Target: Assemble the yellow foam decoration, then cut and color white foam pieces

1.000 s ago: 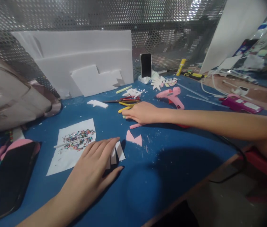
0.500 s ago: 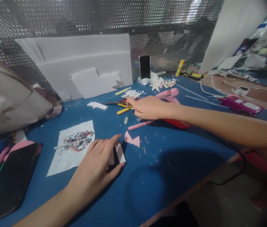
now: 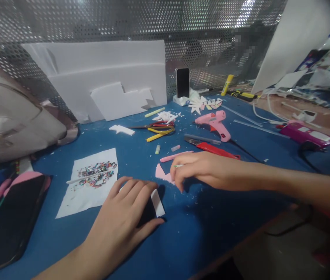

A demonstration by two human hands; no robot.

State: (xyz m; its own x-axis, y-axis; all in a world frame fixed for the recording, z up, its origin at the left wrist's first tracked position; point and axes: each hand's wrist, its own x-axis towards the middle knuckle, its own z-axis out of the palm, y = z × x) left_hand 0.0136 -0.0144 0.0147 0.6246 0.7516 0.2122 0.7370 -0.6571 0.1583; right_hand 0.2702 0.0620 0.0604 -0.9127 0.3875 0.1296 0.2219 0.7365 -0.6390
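Note:
My left hand (image 3: 124, 212) rests at the front of the blue table, its fingers and thumb closed around a small black piece with a white strip (image 3: 157, 203). Most of that piece is under the palm. Right of it, my right hand (image 3: 197, 169) hovers with curled fingers, pinching a slim white thing with a green tip (image 3: 178, 166), mostly hidden in the grip. A pink cut scrap (image 3: 161, 173) lies just beneath those fingertips. Behind the hand are a pink capped pen (image 3: 171, 156) and a red utility knife (image 3: 211, 149).
A paper sheet (image 3: 65, 206) with glittery bits lies left of my left hand. Scissors (image 3: 165, 127), a yellow marker (image 3: 155, 137) and a pink glue gun (image 3: 219, 122) with its cord are farther back. A phone (image 3: 183, 83) stands upright; another phone (image 3: 13, 217) lies left.
My right hand has drawn back from the scissors toward the front, now with a slim green-tipped thing in its fingers. My left hand has shifted slightly right and nearer with the black piece.

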